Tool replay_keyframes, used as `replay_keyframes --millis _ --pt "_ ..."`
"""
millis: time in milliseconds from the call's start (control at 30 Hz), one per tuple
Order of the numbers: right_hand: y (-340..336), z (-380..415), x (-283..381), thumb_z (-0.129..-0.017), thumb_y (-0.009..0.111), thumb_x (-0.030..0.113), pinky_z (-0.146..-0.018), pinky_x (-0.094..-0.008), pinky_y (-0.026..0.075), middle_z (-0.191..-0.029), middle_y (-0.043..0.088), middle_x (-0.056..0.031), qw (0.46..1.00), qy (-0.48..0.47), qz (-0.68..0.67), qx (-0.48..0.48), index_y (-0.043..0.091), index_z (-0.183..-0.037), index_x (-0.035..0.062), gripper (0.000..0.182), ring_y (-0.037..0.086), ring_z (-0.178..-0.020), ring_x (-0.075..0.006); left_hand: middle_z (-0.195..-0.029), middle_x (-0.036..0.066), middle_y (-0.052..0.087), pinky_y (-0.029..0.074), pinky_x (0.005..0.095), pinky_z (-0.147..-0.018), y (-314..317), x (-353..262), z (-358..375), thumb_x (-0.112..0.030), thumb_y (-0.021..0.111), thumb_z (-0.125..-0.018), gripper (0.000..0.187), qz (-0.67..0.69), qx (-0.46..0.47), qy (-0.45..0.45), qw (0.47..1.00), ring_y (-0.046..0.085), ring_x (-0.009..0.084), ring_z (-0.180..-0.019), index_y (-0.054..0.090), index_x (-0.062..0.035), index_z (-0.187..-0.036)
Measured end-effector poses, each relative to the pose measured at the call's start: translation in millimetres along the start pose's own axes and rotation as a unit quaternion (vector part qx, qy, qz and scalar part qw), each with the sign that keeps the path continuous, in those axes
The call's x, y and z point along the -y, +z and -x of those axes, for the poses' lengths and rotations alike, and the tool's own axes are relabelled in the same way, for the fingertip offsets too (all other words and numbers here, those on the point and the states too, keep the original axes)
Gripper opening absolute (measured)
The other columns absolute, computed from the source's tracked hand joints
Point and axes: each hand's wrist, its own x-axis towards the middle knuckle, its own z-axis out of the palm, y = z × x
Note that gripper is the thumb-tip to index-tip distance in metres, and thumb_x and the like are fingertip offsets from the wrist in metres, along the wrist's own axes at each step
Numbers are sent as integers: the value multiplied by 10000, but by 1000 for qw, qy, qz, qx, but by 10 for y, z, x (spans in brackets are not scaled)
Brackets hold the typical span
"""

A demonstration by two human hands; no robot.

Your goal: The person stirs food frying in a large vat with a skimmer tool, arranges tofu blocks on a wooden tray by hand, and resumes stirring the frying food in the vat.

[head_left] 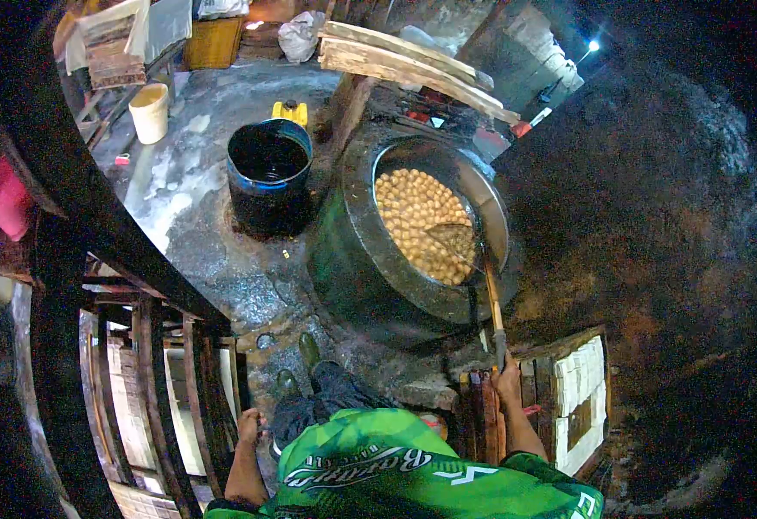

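A large, round, dark vat with a broad rim (357, 208) stands on the wet floor (257, 290), too bulky and probably too heavy to shift by hand. Beside it is a black, open-topped drum with a blue band (266, 203), and behind that drum sits a small yellow container (290, 112). The long-handled skimmer with a pale shaft (493, 294) leans over the vat's near rim, its round, dark mesh head (453, 237) among the contents. The right hand (506, 385) is wrapped round the dark grip at the shaft's outer end. The skimmer looks stiff and fairly light in itself, but its load would pull at the far end, so a firm hold on that grip, with a second hold partway down the shaft, would steady it. The left hand (251, 426) is beside the dark trousers (326, 394), well away from the skimmer; its fingers seem curled, but I cannot tell how far they are closed. The small, round, tan pieces (413, 203) crowd the vat, likely wet, slippery and rather soft, better lifted from beneath than pinched.
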Motion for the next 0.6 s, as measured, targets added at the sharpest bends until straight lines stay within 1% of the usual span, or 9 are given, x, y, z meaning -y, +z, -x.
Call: replay_keyframes --millis 67,100,200,267,333,400,533,567,600 --pt "-223 151 525 -695 525 45 -678 -415 468 -877 585 -244 999 -19 -12 29 454 -1219 6 530 581 -789 -370 -705 29 554 425 284 -366 6 49 82 -178 426 -903 163 -55 -66 22 996 530 121 -560 558 -86 -878" --pt "-205 213 625 -698 543 79 -684 -419 474 -876 587 -244 999 -31 20 7 444 -1233 14 548 581 -790 -376 -742 30 564 437 293 -378 120 -42 199 -178 443 -885 140 -83 -120 -27 989 525 109 -568 552 -101 -926" --pt "-114 281 635 -703 581 146 -697 -429 485 -875 591 -244 993 -66 88 -40 424 -1262 30 592 580 -791 -389 -783 16 568 451 290 -414 -108 159 41 -201 453 -869 151 0 -63 -1 998 520 97 -570 540 -126 -967" --pt "61 181 339 -697 607 154 -695 -431 485 -899 601 -230 969 9 226 100 422 -1276 52 617 587 -805 -384 -801 12 568 449 285 -420 17 81 116 -214 457 -868 160 -23 -86 6 996 519 95 -578 531 -133 -985" --pt "21 -160 292 -694 620 158 -694 -432 485 -910 607 -223 941 37 293 165 420 -1284 64 630 591 -811 -381 -818 8 568 447 280 -426 124 16 233 -227 462 -867 172 -47 -114 15 992 517 93 -587 523 -141 -1003" --pt "-48 -573 332 -669 650 127 -693 -418 489 -954 612 -217 992 13 69 108 417 -1291 80 666 603 -832 -359 -808 -2 556 422 271 -408 199 -79 333 -245 473 -864 169 5 -131 -4 991 503 85 -600 518 -147 -993" --pt "-52 -1255 800 -642 652 60 -668 -379 490 -884 619 -159 994 -75 -44 70 416 -1285 56 685 594 -755 -273 -790 11 524 394 282 -395 416 -298 412 -232 455 -885 130 25 -175 74 981 487 93 -619 494 -126 -950" --pt "111 -1486 805 -716 584 26 -674 -358 481 -846 617 -107 981 -153 -112 38 409 -1285 24 595 582 -763 -226 -778 20 495 388 284 -377 118 -133 191 -250 442 -910 149 101 -114 28 988 485 102 -617 480 -111 -946" --pt "63 -1586 1023 -716 584 26 -674 -358 481 -846 617 -107 980 -158 -115 42 409 -1285 24 595 582 -763 -226 -778 20 495 388 284 -377 142 -111 201 -250 442 -910 149 103 -120 31 987 485 102 -617 480 -111 -946"
